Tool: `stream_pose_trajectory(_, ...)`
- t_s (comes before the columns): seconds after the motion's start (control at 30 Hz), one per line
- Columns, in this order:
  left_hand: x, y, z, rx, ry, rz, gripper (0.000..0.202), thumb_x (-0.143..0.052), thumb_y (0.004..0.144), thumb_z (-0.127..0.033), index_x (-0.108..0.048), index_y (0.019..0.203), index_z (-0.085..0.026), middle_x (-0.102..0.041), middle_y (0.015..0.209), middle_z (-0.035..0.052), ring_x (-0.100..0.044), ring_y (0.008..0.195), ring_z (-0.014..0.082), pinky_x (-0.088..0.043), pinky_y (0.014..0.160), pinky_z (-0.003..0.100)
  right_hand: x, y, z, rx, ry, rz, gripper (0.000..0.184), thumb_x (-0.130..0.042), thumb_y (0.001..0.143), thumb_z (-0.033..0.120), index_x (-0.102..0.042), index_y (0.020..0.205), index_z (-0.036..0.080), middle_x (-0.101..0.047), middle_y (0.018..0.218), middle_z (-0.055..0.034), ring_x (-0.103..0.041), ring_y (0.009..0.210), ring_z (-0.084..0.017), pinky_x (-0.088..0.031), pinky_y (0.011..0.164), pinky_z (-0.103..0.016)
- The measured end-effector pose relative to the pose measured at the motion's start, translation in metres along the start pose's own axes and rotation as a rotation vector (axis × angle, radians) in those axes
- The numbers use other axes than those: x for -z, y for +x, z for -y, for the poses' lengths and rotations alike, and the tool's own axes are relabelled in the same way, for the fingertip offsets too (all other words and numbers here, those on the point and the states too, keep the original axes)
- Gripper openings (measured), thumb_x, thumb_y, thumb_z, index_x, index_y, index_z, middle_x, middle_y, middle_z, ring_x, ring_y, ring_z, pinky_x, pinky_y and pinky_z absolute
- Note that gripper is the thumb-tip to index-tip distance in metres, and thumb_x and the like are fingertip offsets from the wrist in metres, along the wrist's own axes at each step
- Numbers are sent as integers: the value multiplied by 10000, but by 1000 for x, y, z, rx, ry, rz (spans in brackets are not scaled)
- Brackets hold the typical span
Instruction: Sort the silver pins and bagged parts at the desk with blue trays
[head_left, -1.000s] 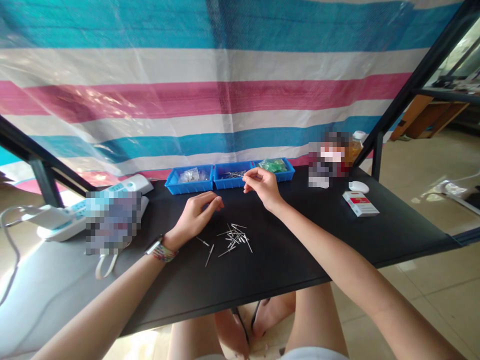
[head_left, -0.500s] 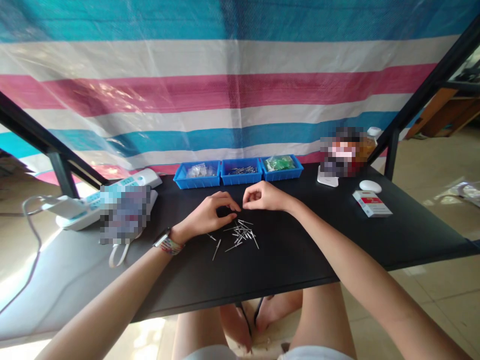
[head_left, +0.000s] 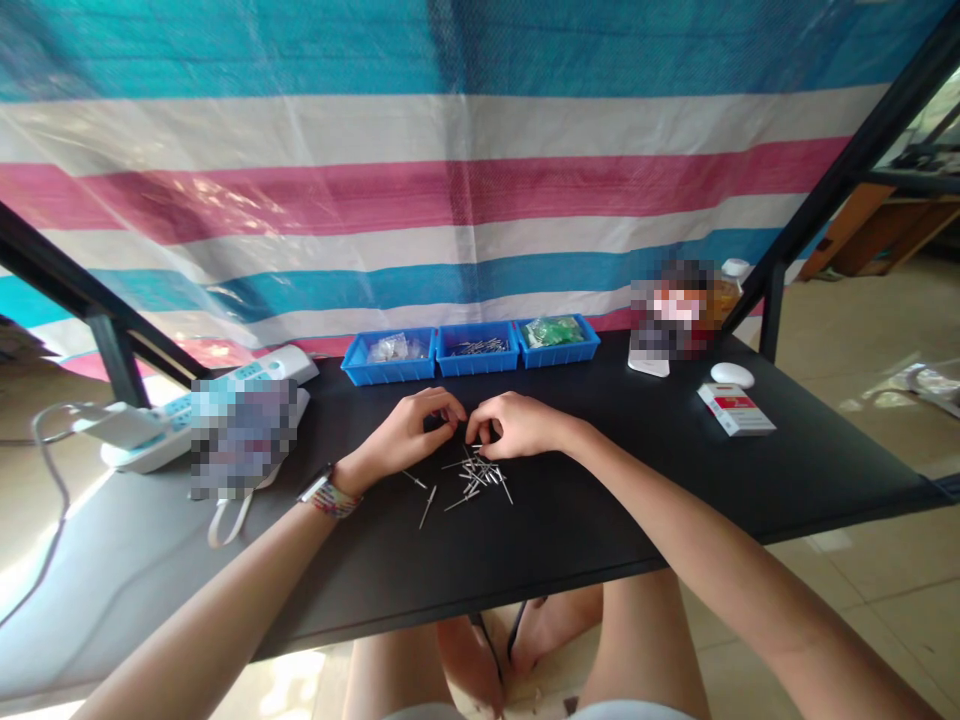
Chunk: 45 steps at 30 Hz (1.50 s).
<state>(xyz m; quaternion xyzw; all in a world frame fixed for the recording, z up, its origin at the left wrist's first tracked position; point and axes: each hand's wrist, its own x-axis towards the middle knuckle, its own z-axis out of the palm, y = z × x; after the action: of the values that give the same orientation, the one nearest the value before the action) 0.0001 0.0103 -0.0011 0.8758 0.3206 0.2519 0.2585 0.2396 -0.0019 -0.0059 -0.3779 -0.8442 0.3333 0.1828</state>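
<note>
A loose pile of silvery blind rivets (head_left: 486, 476) lies on the black table, with a few strays to its left. My right hand (head_left: 519, 425) is at the pile's far edge, fingers curled and thumb bent in beside the rivets. Whether a rivet is between those fingertips is too small to tell. Just left of it, my left hand (head_left: 412, 430) hovers with thumb and fingers drawn together in a pinch. Anything in that pinch is hidden. The two hands' fingertips are close to each other.
Behind the hands stand three blue bins: one with clear plastic bags (head_left: 388, 372), one with rivets (head_left: 478, 362), one with a green bag (head_left: 556, 352). A power strip (head_left: 142, 455) lies left. A red-and-white box (head_left: 736, 410) and white oval object (head_left: 733, 375) lie right.
My right hand has come down and toward me to the rivet pile. My left hand stays pinched in nearly the same place. The view has shifted slightly.
</note>
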Motion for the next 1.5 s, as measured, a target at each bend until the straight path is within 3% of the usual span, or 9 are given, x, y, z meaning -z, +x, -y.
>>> stream_pose_trajectory(0.17,-2,1,-1,-6,11,9,171,-579,883,-217,-744,917,-194,-743,946,58,-673,884,213,-534,849,327,-2,2,-3,59,-11,-12,177,-751,729,36,-806,831,170,-733,838,-9,-650,746,-137,-434,693,-246)
stream_pose_trajectory(0.37,-1,1,-2,15,5,4,169,-579,890,-249,-738,895,-192,-744,925,57,-678,861,211,-549,838,322,-1,5,-2,93,120,-138,248,-652,832,9,-814,897,185,-628,803,16,-539,679,-109,-412,696,-252)
stream_pose_trajectory(0.53,0,1,-5,31,-51,-48,169,-599,914,-294,-730,932,-188,-759,933,55,-698,849,215,-565,837,322,-3,9,0,53,450,-280,132,-634,865,107,-746,889,173,-718,843,-11,-658,789,-155,-491,761,-275)
stream_pose_trajectory(0.67,0,1,-5,56,-112,-58,211,-595,961,-343,-733,979,-184,-780,994,73,-723,925,236,-568,875,340,-6,11,-2,-10,621,-343,68,-654,815,156,-689,871,174,-736,841,-27,-708,758,-177,-549,736,-301)
stream_pose_trajectory(0.83,0,0,2,71,-87,-74,170,-608,876,-264,-734,949,-176,-775,957,69,-705,866,221,-566,831,332,-7,6,-1,12,383,-351,93,-637,793,113,-704,826,169,-706,765,-9,-626,677,-142,-458,642,-254)
stream_pose_trajectory(1.07,-3,-1,10,90,-43,-119,181,-565,862,-228,-719,938,-169,-745,906,54,-685,829,203,-531,781,313,-11,-1,6,212,78,-140,202,-717,786,20,-813,875,174,-662,832,-12,-578,726,-127,-444,695,-251)
stream_pose_trajectory(1.3,-8,-2,11,71,-15,-82,222,-535,845,-177,-724,961,-174,-736,916,41,-676,831,191,-517,774,301,-20,1,-2,162,-77,-208,201,-750,846,26,-818,966,173,-651,933,-37,-622,847,-156,-458,790,-278)
stream_pose_trajectory(1.5,-8,-1,12,67,-14,-77,216,-546,875,-197,-732,983,-179,-740,925,38,-679,841,191,-516,783,295,-16,3,-5,174,-127,-176,124,-758,852,47,-777,857,169,-631,914,-31,-608,865,-163,-432,799,-277)
